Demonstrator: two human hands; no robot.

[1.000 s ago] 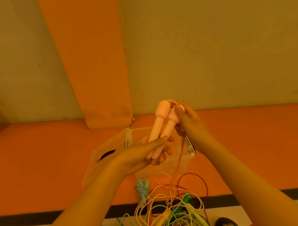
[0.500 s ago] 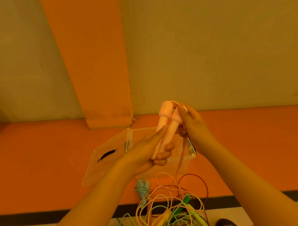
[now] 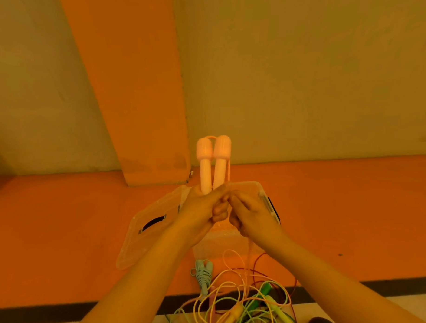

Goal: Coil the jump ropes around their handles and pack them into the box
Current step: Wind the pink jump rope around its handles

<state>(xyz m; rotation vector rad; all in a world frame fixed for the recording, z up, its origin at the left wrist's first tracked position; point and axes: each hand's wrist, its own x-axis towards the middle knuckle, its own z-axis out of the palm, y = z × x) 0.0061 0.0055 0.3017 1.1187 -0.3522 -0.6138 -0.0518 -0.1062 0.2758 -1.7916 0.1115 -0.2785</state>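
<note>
The orange floor [image 3: 65, 239] bears a clear box [image 3: 215, 246], lid [image 3: 142, 246], coiled teal rope [image 3: 203, 275], tangled ropes [image 3: 236, 303].

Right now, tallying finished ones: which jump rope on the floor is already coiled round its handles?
The pale blue rope by the clear box: its cord is wound round its handles. The other ropes there lie in a loose tangle.
</note>
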